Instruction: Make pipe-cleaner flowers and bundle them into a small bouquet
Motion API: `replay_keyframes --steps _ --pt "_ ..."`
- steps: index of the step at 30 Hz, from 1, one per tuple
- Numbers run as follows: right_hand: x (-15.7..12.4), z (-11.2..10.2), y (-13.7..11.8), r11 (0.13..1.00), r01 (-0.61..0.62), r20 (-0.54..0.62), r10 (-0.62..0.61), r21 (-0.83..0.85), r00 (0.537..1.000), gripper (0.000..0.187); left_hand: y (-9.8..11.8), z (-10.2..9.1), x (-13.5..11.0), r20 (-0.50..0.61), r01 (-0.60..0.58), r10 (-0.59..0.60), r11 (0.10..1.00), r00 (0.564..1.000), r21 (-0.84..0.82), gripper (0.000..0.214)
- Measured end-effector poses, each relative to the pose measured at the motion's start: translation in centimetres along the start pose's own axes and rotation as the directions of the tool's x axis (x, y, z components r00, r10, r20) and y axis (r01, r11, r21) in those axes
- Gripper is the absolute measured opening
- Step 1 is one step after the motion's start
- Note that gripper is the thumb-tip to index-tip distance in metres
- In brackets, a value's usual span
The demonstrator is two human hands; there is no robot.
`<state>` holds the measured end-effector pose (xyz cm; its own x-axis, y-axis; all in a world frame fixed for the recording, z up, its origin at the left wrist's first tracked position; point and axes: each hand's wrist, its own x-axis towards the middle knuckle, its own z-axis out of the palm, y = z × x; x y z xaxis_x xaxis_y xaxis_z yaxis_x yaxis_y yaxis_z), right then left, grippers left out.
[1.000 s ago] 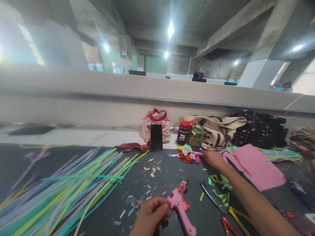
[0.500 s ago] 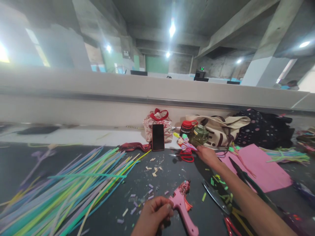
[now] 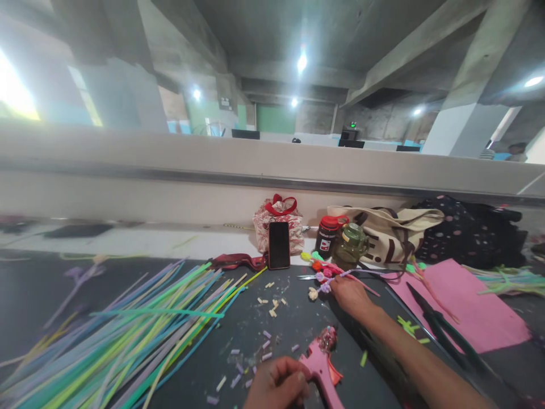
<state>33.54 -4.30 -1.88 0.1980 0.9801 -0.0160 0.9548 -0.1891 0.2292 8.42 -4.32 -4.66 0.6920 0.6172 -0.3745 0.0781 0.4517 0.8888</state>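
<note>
My right hand (image 3: pixel 351 296) is at the back of the dark table, fingers closed at a small bunch of fuzzy pipe-cleaner flowers (image 3: pixel 326 274) in red, pink, purple and cream. Their stems point to the right. Under the bunch the blades of a pair of scissors (image 3: pixel 305 277) stick out; its handles are covered. Nearer to me, my left hand (image 3: pixel 279 385) is closed in a pinch beside the rear end of a pink glue gun (image 3: pixel 320 363). What those fingers hold, if anything, is hidden. Glue is smeared around the gun's nozzle.
Many pastel pipe cleaners (image 3: pixel 170 329) cover the left side. Short cut pieces (image 3: pixel 266 344) lie mid-table. Behind stand a phone (image 3: pixel 279 245), a patterned bag (image 3: pixel 259 221), a black bottle (image 3: pixel 326 237) and a green jug (image 3: pixel 349 245). Dark-handled pliers (image 3: pixel 434 318) rest by pink paper (image 3: pixel 477 307).
My right hand has come down and nearer, and the flowers now lie spread over the scissors' red handles. My left hand stays by the glue gun. The whole view has shifted slightly.
</note>
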Motion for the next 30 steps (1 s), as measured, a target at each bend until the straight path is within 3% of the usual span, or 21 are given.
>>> replay_keyframes --steps 10,16,20,26,30 --pt "0.8 -0.2 1.7 0.982 -0.185 -0.08 0.187 0.033 0.979 0.025 0.0 0.1 -0.4 0.021 0.012 -0.012 0.999 1.0 0.03 0.048" --pt "1.9 -0.9 2.8 0.987 -0.139 -0.077 0.146 0.086 0.986 0.019 -0.1 -0.1 -0.2 0.013 -0.01 0.01 1.0 1.0 0.028 0.046" --pt "2.6 -1.8 3.3 0.977 -0.194 -0.111 0.203 0.09 0.973 0.023 -0.1 -0.1 -0.1 0.03 -0.004 0.004 1.0 1.0 0.009 0.044" --pt "3.7 -1.7 3.1 0.969 -0.24 -0.012 0.241 0.052 0.97 0.023 0.2 -0.1 -0.3 0.025 0.009 -0.01 0.999 1.0 0.038 0.047" --pt "3.0 -1.9 2.8 0.97 -0.239 0.002 0.239 0.035 0.971 0.024 0.3 0.0 -0.4 0.03 0.013 -0.014 0.999 0.999 0.048 0.048"
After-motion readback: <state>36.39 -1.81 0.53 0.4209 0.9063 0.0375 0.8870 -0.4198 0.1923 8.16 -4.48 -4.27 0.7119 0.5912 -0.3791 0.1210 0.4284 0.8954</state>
